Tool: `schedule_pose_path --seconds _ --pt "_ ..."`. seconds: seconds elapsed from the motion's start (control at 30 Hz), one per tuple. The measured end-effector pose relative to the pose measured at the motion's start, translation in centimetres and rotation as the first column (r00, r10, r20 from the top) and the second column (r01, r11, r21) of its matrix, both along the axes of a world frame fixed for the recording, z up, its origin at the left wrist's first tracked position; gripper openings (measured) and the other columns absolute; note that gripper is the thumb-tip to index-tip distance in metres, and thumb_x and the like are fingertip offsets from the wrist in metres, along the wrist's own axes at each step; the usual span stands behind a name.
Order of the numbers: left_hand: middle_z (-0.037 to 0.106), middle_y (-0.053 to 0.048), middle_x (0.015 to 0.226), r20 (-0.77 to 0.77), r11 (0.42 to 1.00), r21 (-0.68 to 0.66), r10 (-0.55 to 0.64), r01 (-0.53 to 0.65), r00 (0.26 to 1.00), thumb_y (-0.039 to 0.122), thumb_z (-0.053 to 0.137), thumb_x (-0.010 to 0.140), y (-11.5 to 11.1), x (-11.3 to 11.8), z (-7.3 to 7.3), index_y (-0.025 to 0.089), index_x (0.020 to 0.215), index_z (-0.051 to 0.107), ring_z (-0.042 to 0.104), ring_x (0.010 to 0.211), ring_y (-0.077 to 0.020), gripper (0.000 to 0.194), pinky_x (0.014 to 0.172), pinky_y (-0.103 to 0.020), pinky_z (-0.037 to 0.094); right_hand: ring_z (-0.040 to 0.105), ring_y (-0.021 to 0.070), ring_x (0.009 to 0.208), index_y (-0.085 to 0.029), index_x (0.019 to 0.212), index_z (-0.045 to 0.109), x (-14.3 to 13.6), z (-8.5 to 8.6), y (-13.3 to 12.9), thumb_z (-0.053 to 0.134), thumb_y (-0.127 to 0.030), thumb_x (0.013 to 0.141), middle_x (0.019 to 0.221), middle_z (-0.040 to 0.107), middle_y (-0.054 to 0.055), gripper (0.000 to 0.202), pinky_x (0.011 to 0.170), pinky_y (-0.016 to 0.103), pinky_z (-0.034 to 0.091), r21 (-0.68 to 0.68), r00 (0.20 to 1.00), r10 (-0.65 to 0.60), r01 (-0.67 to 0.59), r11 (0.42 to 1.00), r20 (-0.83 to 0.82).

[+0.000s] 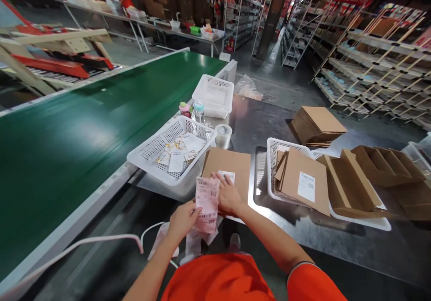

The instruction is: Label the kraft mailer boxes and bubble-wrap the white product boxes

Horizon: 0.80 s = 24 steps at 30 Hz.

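My left hand (pixel 184 218) is closed on the lower left edge of a pink printed slip (pixel 207 204), which hangs upright in front of the table edge. Beside it, my right hand (pixel 229 195) lies with its fingers over a flat brown cardboard piece (pixel 240 166), at the slip's right edge. A white label (pixel 230 176) shows on the cardboard just above the fingers; whether they also hold the slip is hidden. To the left, a white basket (pixel 153 168) holds small white and yellow packets (pixel 177 161).
A green conveyor belt (pixel 101 108) runs along the left. Behind the cardboard are a tape roll (pixel 223 135), bottles (pixel 199 111) and another white basket (pixel 215 94). At right are a cardboard stack (pixel 319 124) and a basket (pixel 270 166) with labelled cardboard.
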State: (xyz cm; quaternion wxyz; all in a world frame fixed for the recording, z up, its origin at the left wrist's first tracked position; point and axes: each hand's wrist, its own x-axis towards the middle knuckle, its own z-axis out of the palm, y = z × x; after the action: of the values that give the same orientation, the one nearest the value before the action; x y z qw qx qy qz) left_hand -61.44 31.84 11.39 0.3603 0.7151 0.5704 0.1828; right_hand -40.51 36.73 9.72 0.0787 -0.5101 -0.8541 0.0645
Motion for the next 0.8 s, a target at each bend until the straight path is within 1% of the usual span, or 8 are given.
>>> schedule_pose_path --seconds 0.13,0.3,0.33,0.4,0.5,0.57,0.7,0.8 --pt "0.073 -0.010 0.115 -0.127 0.999 -0.030 -0.043 0.039 0.991 0.032 0.044 0.088 0.7 0.2 -0.4 0.020 0.083 0.075 0.067 0.101 -0.0242 0.034 0.084 -0.029 0.048 0.016 0.0320 0.150 -0.003 0.151 0.029 0.8 0.8 0.6 0.047 -0.035 0.093 0.159 0.022 0.021 0.068 0.120 0.053 0.010 0.032 0.944 -0.331 0.330 0.943 0.009" --pt "0.073 -0.010 0.116 -0.129 0.997 -0.033 -0.072 0.068 0.989 0.034 0.044 0.086 0.1 0.2 -0.4 0.021 0.085 0.075 0.067 0.104 -0.0241 0.034 0.085 -0.029 0.048 0.026 0.0267 0.147 -0.014 0.147 0.042 0.9 -0.9 -5.2 0.051 -0.036 0.092 0.151 0.043 0.015 0.059 0.123 0.048 0.009 -0.008 0.990 0.139 -0.139 0.990 -0.015" --pt "0.073 -0.010 0.113 -0.106 0.998 -0.017 -0.070 0.068 0.992 0.036 0.044 0.086 0.3 0.2 -0.3 0.021 0.084 0.075 0.067 0.104 -0.0240 0.034 0.086 -0.029 0.048 0.027 0.0265 0.147 -0.014 0.147 0.042 1.3 -1.2 -6.3 0.049 -0.038 0.093 0.151 0.044 0.015 0.059 0.123 0.049 0.011 -0.009 0.991 0.134 -0.135 0.991 -0.029" --pt "0.073 -0.011 0.114 -0.050 0.998 0.056 -0.024 0.027 0.998 0.040 0.043 0.085 0.7 0.3 -0.4 0.021 0.085 0.075 0.065 0.108 -0.0253 0.037 0.090 -0.032 0.049 0.023 0.0304 0.148 -0.010 0.148 0.037 2.3 -1.7 -7.7 0.048 -0.041 0.094 0.154 0.038 0.019 0.064 0.121 0.056 0.013 0.010 0.990 -0.127 0.128 0.992 -0.066" --pt "0.071 -0.013 0.116 0.036 0.991 0.122 0.057 -0.061 0.998 0.044 0.043 0.083 1.3 1.0 -0.7 0.021 0.075 0.073 0.061 0.117 -0.0288 0.038 0.094 -0.036 0.049 0.017 0.0431 0.147 0.000 0.149 0.030 3.3 -2.1 -8.2 0.048 -0.043 0.092 0.155 0.024 0.031 0.074 0.111 0.070 0.018 -0.040 0.724 -0.673 0.675 0.736 -0.152" --pt "0.072 -0.013 0.109 0.079 0.994 0.081 0.063 -0.069 0.995 0.046 0.044 0.080 1.2 1.7 -0.7 0.021 0.071 0.071 0.063 0.112 -0.0296 0.038 0.092 -0.038 0.050 0.019 0.0483 0.145 0.003 0.146 0.033 3.0 -2.4 -8.2 0.050 -0.041 0.089 0.154 0.022 0.035 0.075 0.106 0.072 0.024 -0.138 0.558 -0.806 0.798 0.587 -0.200" --pt "0.070 -0.014 0.113 0.152 0.986 0.129 0.089 -0.109 0.984 0.049 0.046 0.079 -0.5 3.9 1.0 0.020 0.074 0.072 0.057 0.122 -0.0321 0.039 0.098 -0.040 0.047 0.027 0.0471 0.142 0.003 0.140 0.041 2.3 -2.4 -8.3 0.056 -0.039 0.083 0.152 0.028 0.036 0.072 0.107 0.064 0.032 -0.260 0.389 -0.825 0.818 0.514 -0.410" --pt "0.069 -0.012 0.110 0.228 0.978 0.186 0.051 -0.095 0.972 0.051 0.048 0.080 -2.7 5.9 3.9 0.021 0.075 0.073 0.059 0.117 -0.0305 0.039 0.098 -0.037 0.047 0.050 0.0365 0.127 -0.011 0.136 0.045 5.7 -0.7 -8.8 0.060 -0.043 0.081 0.138 0.052 0.026 0.065 0.102 0.054 0.043 -0.273 0.224 -0.674 0.791 0.547 -0.704"
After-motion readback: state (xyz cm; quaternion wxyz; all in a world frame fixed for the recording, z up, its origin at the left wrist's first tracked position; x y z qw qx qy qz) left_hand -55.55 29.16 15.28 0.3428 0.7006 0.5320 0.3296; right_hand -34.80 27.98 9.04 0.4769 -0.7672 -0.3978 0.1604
